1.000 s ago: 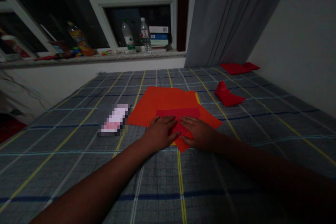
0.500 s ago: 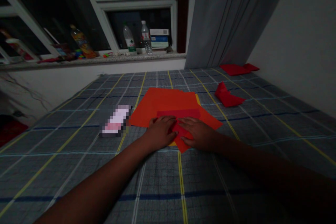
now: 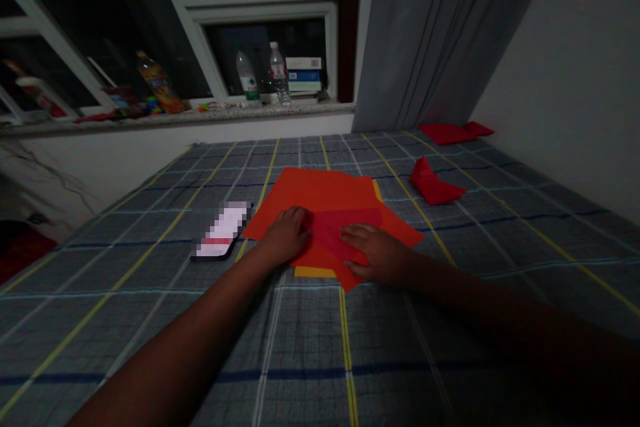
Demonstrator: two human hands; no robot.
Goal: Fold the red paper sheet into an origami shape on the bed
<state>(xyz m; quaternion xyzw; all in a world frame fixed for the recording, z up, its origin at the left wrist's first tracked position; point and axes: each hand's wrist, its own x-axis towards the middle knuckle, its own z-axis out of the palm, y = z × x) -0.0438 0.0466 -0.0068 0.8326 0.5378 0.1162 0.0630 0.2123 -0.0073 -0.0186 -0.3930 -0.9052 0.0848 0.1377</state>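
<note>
A stack of orange paper sheets (image 3: 325, 193) lies on the grey checked bedsheet (image 3: 300, 347). On top of it sits a darker red sheet (image 3: 345, 230), partly folded. My left hand (image 3: 286, 235) rests at the red sheet's left edge with its fingers curled onto the paper. My right hand (image 3: 380, 253) lies flat on the red sheet's right part, fingers stretched and pressing it down. A yellow sheet (image 3: 315, 272) peeks out under the stack's near edge.
A blurred phone-like object (image 3: 221, 230) lies left of the stack. A folded red paper shape (image 3: 434, 183) and more red paper (image 3: 455, 130) lie at the far right. Bottles (image 3: 277, 73) and books stand on the windowsill (image 3: 175, 113); a grey curtain (image 3: 430, 33) hangs beside the wall.
My left hand has slid left and away from my right hand, along the red sheet to its left edge. The right hand has stayed in place.
</note>
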